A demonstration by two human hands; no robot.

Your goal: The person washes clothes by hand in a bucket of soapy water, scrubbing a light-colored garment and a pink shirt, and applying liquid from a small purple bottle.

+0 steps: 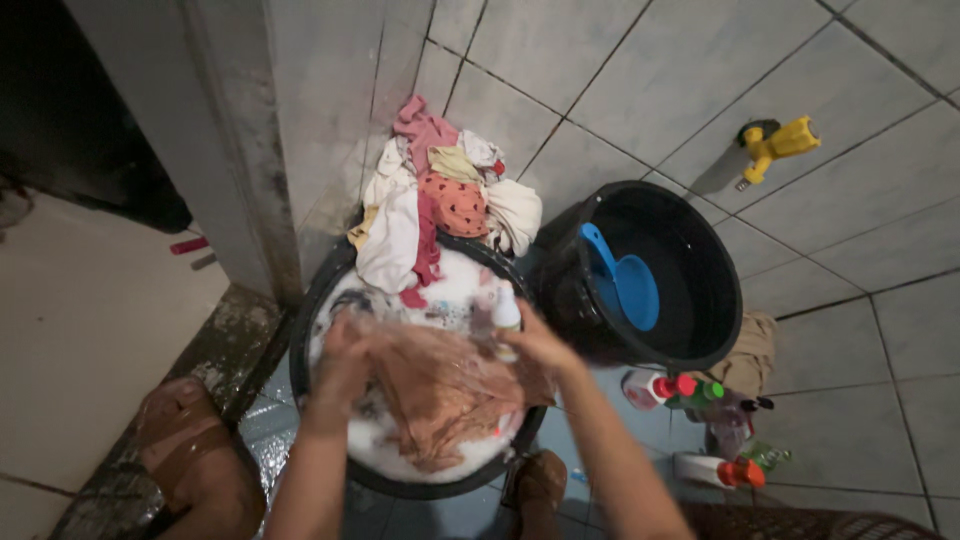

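Glossy grey tiled floor (850, 120), dark grout lines. Round black bucket (700, 330), smooth plastic, blue scoop (630, 285) inside. Round black basin (330, 290) beside it, filled with white suds; crumpled mixed laundry (440, 200) heaped on its far rim. Wet brown cloth (440, 395), wrinkled, is gripped over the suds by both hands: left hand (340, 345) and right hand (540, 345) set apart, each clamped on it. Plastic bottles (690, 390) lie near.
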